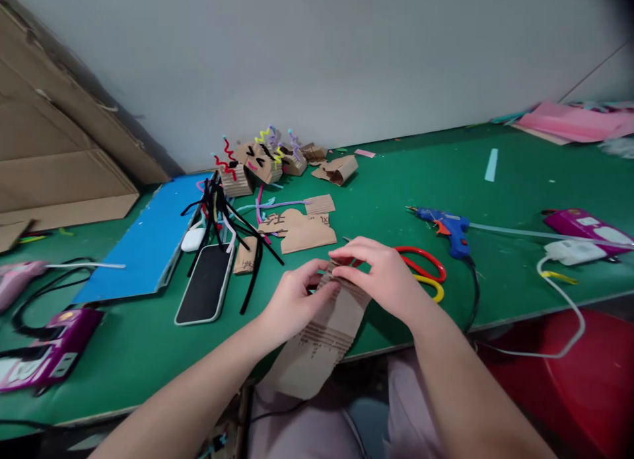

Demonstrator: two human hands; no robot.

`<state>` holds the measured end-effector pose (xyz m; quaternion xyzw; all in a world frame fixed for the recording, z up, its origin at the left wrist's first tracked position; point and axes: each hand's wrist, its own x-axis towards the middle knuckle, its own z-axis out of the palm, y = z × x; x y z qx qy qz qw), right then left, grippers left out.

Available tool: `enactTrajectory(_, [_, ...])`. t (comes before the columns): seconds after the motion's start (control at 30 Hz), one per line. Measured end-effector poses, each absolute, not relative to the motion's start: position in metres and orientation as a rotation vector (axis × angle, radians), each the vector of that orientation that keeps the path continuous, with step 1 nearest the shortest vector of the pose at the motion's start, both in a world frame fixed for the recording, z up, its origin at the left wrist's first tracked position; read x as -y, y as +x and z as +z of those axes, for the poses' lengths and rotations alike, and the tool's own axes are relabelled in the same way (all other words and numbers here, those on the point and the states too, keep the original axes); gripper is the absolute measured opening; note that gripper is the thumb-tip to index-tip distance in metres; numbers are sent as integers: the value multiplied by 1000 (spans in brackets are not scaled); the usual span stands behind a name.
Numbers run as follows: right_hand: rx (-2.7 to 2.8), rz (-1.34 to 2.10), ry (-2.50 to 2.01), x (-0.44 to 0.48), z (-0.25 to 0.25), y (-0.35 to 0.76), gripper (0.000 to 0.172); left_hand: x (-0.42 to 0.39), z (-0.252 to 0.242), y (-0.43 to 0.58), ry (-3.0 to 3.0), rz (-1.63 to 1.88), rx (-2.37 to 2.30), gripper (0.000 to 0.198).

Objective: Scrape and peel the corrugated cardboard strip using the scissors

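Both my hands grip one strip of corrugated cardboard (317, 347) just above the near edge of the green table (421, 175). My left hand (292, 299) pinches the strip's top end from the left. My right hand (379, 274) curls over the same end from the right, fingers closed on it. The strip hangs down from my hands toward my lap. Red and yellow scissors (424, 271) lie right behind my right hand.
A blue glue gun (448, 228) lies to the right, its cord running off the edge. A phone (205, 284), black pipe cleaners (222, 221), cardboard cut-outs (302, 231) and a blue board (148, 241) sit left. Small cardboard figures (260, 162) stand by the wall. A red stool (559, 373) is at lower right.
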<state>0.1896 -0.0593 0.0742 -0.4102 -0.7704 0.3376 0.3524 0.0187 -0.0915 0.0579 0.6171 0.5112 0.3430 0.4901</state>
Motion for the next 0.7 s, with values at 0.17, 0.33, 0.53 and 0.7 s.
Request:
enactTrajectory(0.17, [1910,760,-1087,65,62,193,11,85,48,16,1842,753,-1245,21])
enactTrajectory(0.33, [1901,693,-1092,70,53,190,11,90,41,14,2007,736,-1223,20])
enactTrajectory(0.53, [1978,345,-1035,74,43,183,10,94,35,16,2054,808,-1260,19])
enactTrajectory(0.7, [1986,365,-1057,74,39,178,8,97,33,15,2066,843,-1238,16])
